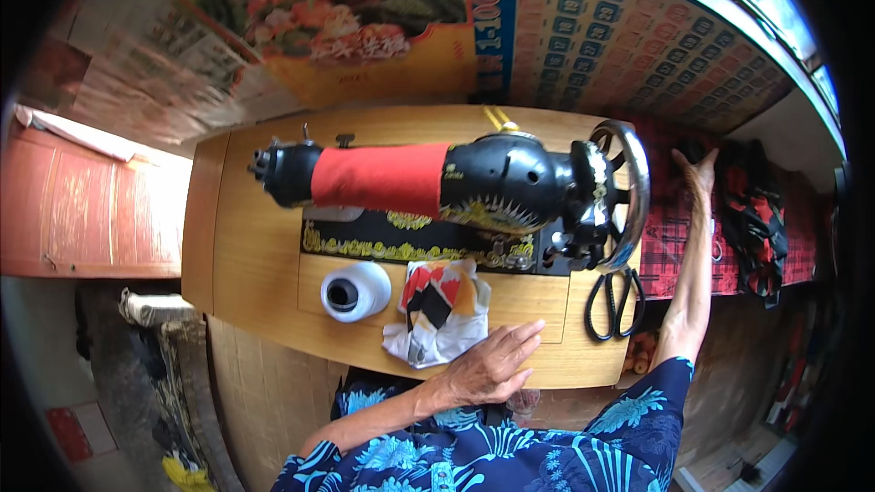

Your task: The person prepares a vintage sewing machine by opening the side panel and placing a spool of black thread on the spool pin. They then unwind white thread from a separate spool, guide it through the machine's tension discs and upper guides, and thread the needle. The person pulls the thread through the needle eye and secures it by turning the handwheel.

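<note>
My left hand [493, 363] lies palm down by the front edge of a wooden sewing table [260, 280], fingers a little apart and holding nothing. Just left of it is a crumpled white cloth [444, 314] with red, black and orange patches. A cone of white thread [355, 292] stands beyond the cloth to the left. My right hand [697, 169] reaches far right over a red plaid cloth [673, 232], beside a small dark thing [692, 149]; whether it grips that is unclear. A black sewing machine [502, 181] with a red cloth band [379, 178] spans the table.
Black-handled scissors [615, 307] lie at the table's right edge, under the metal handwheel [639, 198]. A black and red garment [755, 219] rests on the plaid cloth. Posters [581, 34] cover the wall behind. A reddish cabinet [102, 205] stands at the left.
</note>
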A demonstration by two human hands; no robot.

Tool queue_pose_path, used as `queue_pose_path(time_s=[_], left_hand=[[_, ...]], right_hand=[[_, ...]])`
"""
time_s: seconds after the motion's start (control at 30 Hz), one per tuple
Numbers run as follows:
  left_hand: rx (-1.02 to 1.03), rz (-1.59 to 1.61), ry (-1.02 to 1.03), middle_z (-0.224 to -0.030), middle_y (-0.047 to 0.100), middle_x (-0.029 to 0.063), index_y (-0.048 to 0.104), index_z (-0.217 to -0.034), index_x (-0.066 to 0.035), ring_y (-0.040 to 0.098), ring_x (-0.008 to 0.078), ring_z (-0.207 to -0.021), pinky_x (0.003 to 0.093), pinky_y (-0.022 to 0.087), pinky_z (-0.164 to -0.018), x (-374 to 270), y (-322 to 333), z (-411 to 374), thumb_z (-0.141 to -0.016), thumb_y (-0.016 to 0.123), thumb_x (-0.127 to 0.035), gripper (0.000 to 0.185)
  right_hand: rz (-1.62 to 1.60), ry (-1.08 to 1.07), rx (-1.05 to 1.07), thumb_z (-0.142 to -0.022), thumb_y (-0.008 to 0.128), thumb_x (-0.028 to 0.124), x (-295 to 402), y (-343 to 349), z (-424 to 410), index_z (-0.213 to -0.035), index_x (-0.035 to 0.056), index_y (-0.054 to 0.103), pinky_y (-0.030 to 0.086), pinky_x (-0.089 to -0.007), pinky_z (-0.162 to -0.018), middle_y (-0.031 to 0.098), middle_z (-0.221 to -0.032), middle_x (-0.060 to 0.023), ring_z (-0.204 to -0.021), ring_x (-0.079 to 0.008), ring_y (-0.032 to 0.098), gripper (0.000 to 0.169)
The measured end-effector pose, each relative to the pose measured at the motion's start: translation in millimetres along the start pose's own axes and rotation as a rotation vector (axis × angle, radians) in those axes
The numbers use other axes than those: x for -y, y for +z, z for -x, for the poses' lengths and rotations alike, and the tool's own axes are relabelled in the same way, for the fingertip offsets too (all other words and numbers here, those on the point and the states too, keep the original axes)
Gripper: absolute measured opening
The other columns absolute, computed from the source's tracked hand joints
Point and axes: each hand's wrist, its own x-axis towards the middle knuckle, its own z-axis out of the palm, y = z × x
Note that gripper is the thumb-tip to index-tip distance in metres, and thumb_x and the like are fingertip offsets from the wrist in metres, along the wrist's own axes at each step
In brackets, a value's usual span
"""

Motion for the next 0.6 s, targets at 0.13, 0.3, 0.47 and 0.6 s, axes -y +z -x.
queue_pose_path(time_s=[0.13, 0.3, 0.47, 0.6], left_hand=[[-0.012, 0.04, -0.019, -0.144, 0.045, 0.0233, 0.052, -0.126, 0.012, 0.054, 0.0357, -0.117, 0.0423, 0.048, -0.095, -0.9, 3.2, 3.8, -0.077, 0.072, -0.009, 0.057], [-0.018, 0.049, 0.027, -0.144, 0.045, 0.023, 0.051, -0.128, 0.011, 0.054, 0.0355, -0.117, 0.0424, 0.047, -0.095, 1.9, 8.3, 3.1, -0.075, 0.073, -0.011, 0.061], [-0.035, 0.068, 0.045, -0.139, 0.05, 0.022, 0.055, -0.124, 0.008, 0.055, 0.0357, -0.118, 0.0437, 0.046, -0.094, 2.9, 5.4, 6.5, -0.075, 0.074, -0.014, 0.058], [-0.099, 0.122, 0.131, -0.122, 0.063, 0.017, 0.064, -0.108, 0.006, 0.061, 0.0336, -0.107, 0.0416, 0.049, -0.086, 2.0, 4.9, 4.7, -0.073, 0.077, -0.015, 0.043]], right_hand=[[0.11, -0.105, -0.14, -0.08, 0.077, 0.052, 3.9, -35.1, 27.7, -0.15, -0.007, 0.03, 0.036, -0.04, -0.113, 0.043, -0.148, -0.0293, -0.138, -0.0384, 0.044, 0.103], [-0.345, -0.029, -0.058, -0.093, 0.071, 0.025, -10.6, -87.0, 102.5, -0.145, -0.0074, 0.04, 0.047, -0.0346, -0.103, 0.052, -0.142, -0.0249, -0.129, -0.0278, 0.055, 0.069], [-0.432, -0.134, -0.093, -0.099, 0.061, 0.007, 99.2, -125.9, 242.2, -0.123, -0.0057, 0.061, 0.054, -0.0273, -0.082, 0.069, -0.101, -0.0083, -0.087, -0.0132, 0.066, 0.028], [-0.392, -0.587, 0.186, -0.089, 0.07, 0.003, 185.1, -151.5, 323.0, -0.102, -0.0017, 0.07, 0.053, -0.0302, -0.074, 0.07, -0.091, -0.0128, -0.08, -0.0204, 0.067, 0.014]])
